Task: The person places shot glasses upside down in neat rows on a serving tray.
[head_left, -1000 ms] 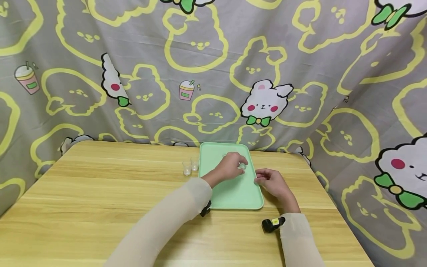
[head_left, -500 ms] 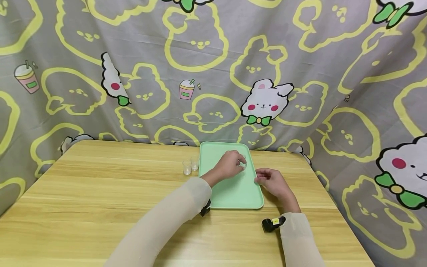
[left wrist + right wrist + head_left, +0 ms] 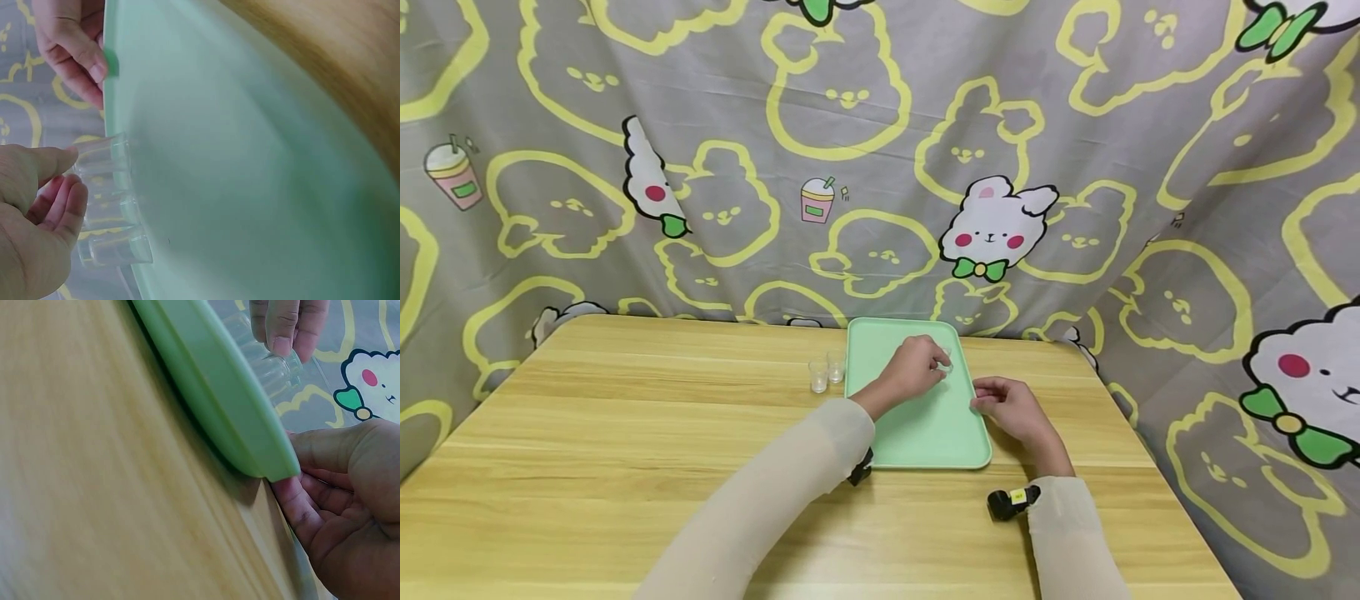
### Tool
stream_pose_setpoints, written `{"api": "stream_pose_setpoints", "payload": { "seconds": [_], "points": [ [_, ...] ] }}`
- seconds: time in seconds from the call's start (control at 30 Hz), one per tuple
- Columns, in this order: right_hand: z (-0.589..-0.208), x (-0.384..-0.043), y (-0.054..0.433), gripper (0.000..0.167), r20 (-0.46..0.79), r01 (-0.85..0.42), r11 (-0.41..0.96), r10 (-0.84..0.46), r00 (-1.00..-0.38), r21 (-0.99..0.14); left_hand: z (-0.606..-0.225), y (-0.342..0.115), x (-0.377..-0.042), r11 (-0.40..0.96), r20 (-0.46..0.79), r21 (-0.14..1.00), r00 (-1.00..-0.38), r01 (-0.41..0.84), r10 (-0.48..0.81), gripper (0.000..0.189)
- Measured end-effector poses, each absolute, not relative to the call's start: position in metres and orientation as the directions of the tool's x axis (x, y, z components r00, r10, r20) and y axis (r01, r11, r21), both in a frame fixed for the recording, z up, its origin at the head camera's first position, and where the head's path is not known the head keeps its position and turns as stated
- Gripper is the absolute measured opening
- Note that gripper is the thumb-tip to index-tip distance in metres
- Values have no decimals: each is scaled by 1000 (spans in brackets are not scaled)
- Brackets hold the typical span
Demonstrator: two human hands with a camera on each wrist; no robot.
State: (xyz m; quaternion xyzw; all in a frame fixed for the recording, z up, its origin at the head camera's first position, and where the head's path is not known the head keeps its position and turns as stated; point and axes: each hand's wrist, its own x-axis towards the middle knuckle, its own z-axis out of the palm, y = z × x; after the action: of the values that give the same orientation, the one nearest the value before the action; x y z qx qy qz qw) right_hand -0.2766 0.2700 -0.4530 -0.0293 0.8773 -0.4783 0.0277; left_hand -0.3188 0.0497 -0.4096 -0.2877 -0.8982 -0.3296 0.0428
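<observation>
My left hand (image 3: 912, 368) reaches over the light green tray (image 3: 932, 437). Its thumb and fingers pinch the upper end of a small clear shot glass (image 3: 103, 155) standing near the tray's right edge. Two more shot glasses, one a middle glass (image 3: 112, 210) and one a nearer glass (image 3: 120, 246), line up beside it in the left wrist view; in the head view the left hand hides them. My right hand (image 3: 1013, 410) grips the tray's right rim, thumb (image 3: 322, 450) above and fingers (image 3: 303, 509) below.
Outside the tray, close to its left edge, stand two more shot glasses, a front glass (image 3: 818, 377) and a rear glass (image 3: 836, 367). They are on the wooden table (image 3: 647, 433). A patterned curtain (image 3: 737, 167) hangs right behind the table's far edge.
My left hand and the pinched shot glass have shifted slightly toward the back of the tray, then stayed nearly still. The right hand has kept its place at the rim.
</observation>
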Motion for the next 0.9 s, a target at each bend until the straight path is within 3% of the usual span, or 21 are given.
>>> {"api": "stream_pose_setpoints", "payload": {
  "seconds": [0.9],
  "points": [
    [-453, -278, 270, 36, -23, -23, 554, -76, -997, -832, -396, 38, -320, 544, 250, 669, -843, 506, 477, 18]
  ]
}}
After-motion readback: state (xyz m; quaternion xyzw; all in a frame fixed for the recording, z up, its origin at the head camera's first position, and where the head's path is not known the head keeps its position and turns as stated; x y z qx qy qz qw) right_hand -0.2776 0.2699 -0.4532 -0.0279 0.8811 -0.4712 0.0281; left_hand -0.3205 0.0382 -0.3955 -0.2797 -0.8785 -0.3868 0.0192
